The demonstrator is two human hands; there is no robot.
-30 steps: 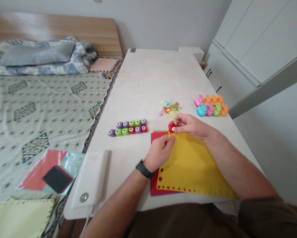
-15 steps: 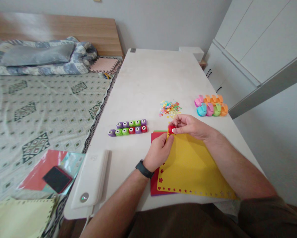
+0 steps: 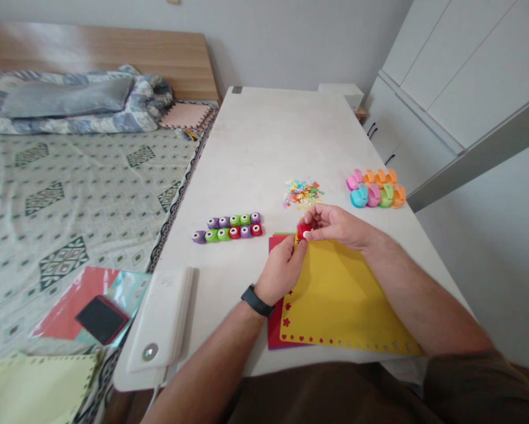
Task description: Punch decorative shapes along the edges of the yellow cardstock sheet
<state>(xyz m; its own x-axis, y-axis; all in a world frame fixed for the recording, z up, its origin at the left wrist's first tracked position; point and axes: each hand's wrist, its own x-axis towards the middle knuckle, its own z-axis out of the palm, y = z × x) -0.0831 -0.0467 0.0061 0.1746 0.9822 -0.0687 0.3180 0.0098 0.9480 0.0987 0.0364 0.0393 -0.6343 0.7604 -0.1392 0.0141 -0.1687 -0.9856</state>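
A yellow sheet of paper [image 3: 348, 294], with small shapes cut along its near and left edges, lies over a red sheet [image 3: 275, 338]. My left hand [image 3: 286, 262] is closed on its far left corner, thumb on top. At that same corner my right hand [image 3: 335, 227] grips a small red craft punch [image 3: 304, 230], its thumb on the white button. The fingers hide part of the punch and the corner. Just beyond them sits a pile of colourful paper cutouts [image 3: 303, 193].
Purple, green and red punches [image 3: 234, 232] stand in two rows to the left. Larger pink, orange, blue and green punches [image 3: 373, 195] are at the right. A white device [image 3: 162, 318] lies on the near left table edge. A phone [image 3: 101, 319] rests on the bed.
The red punch and my right fingertips have shifted slightly left along the sheet's corner. My left hand keeps its hold, almost unmoved.
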